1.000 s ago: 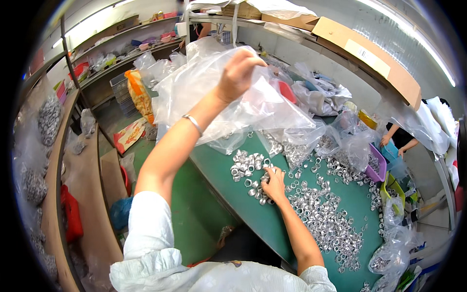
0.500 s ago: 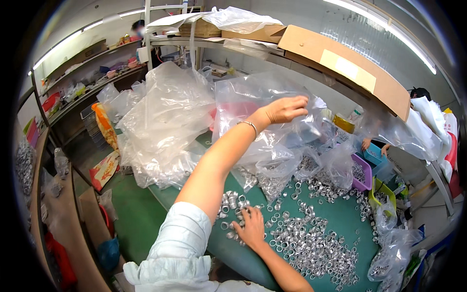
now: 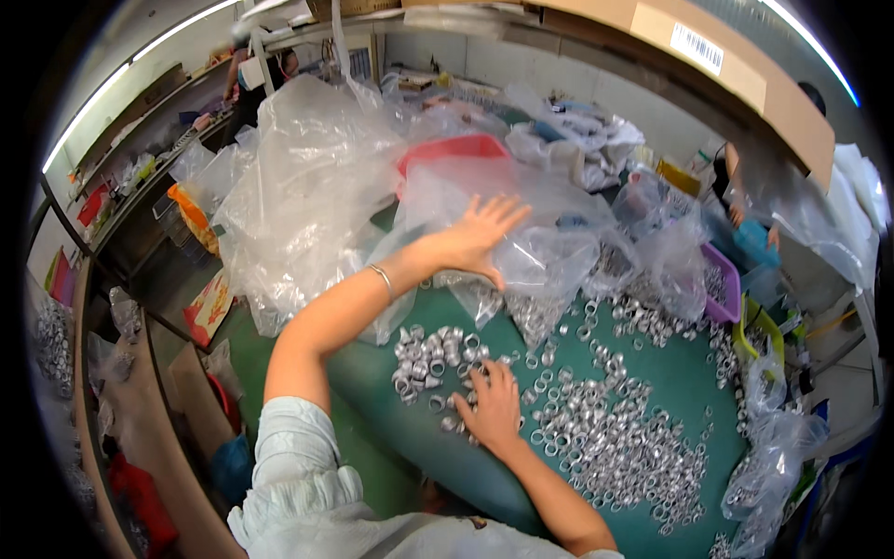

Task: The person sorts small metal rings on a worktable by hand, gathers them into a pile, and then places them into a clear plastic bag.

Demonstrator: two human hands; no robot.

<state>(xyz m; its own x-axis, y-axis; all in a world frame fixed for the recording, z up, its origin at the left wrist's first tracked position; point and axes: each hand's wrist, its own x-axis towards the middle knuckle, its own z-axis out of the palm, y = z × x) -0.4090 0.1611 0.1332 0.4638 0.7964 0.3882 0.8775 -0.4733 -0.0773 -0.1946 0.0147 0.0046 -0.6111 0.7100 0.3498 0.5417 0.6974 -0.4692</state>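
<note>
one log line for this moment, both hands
left hand: flat on plastic bags | right hand: spread on metal rings | surface: green table

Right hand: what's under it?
The right hand lies flat on small silver metal rings spread over the green table. Rings beneath the palm are covered, so their number can't be seen.

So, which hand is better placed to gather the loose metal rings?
The right hand: it lies flat on the metal rings on the green table. The left hand is up on the clear plastic bags.
</note>
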